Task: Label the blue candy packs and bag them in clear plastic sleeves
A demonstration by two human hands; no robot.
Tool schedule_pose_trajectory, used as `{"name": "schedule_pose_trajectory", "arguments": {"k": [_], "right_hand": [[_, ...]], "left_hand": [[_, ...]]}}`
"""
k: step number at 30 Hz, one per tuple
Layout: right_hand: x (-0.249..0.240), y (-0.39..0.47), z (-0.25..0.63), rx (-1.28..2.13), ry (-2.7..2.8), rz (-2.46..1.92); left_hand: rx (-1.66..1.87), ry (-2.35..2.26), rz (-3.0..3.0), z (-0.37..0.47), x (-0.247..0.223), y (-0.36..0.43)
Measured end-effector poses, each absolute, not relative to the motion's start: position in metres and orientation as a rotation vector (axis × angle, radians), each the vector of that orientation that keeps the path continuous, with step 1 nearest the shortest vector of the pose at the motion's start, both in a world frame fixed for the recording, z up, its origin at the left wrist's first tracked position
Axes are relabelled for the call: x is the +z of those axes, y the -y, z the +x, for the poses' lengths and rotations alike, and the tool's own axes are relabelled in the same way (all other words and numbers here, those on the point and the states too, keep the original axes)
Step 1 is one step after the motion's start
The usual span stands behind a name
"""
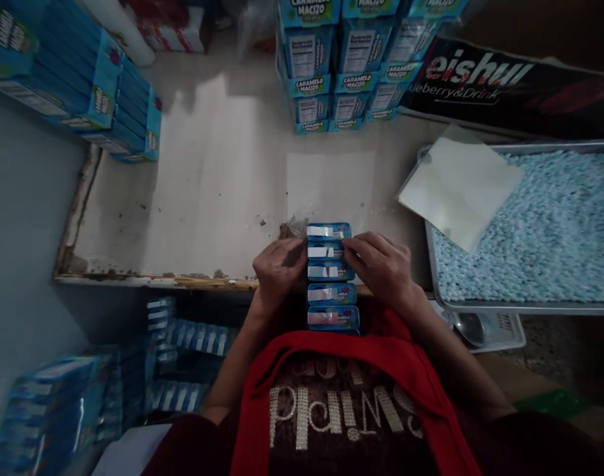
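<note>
A row of several small blue candy packets (331,277) stands on edge in a line that runs from the white table's front edge toward my chest. My left hand (276,268) presses against the left side of the row near its far end. My right hand (381,264) grips the right side, fingers over the top of the second and third packets. Both hands squeeze the row between them. A bit of clear plastic wrap (294,228) lies just behind the row on the white table (217,192).
A metal tray (524,307) of pale blue candies sits at the right, with a white sheet (460,185) over its corner. Blue display boxes are stacked at the back centre (341,73) and back left (83,86). More blue boxes (58,403) lie below the table at left.
</note>
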State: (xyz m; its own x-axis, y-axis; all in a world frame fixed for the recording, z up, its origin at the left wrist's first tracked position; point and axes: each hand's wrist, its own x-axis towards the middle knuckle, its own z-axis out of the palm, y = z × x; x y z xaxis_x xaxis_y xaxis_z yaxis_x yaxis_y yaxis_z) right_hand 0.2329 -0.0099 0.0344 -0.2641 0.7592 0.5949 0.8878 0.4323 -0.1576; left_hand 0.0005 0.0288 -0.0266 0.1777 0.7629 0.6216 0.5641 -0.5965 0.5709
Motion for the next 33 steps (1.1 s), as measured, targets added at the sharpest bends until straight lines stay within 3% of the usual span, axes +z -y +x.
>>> {"name": "schedule_pose_trajectory", "arguments": {"k": [7,14,17,22,26,33], "right_hand": [[0.032,0.014,0.245,-0.013,2.030,-1.405],[0.031,0.053,0.245,-0.021,2.099,-1.159],[0.015,0.056,0.250,0.164,1.803,-1.292],[-0.022,0.050,0.253,0.749,0.989,-1.583],[-0.034,0.055,0.231,0.983,1.017,-1.420],[-0.039,0.066,0.214,1.008,1.146,-1.305]], "left_hand": [[1.346,-1.309,2.331,-0.005,-0.002,-0.023],[1.355,-1.145,2.321,-0.023,-0.009,0.009],[1.372,-1.292,1.963,-0.019,-0.020,0.014],[1.260,-1.467,1.046,0.001,-0.020,0.023],[1.033,-1.443,0.911,0.015,-0.013,0.032],[1.125,-1.435,0.907,0.026,-0.026,0.038]]}}
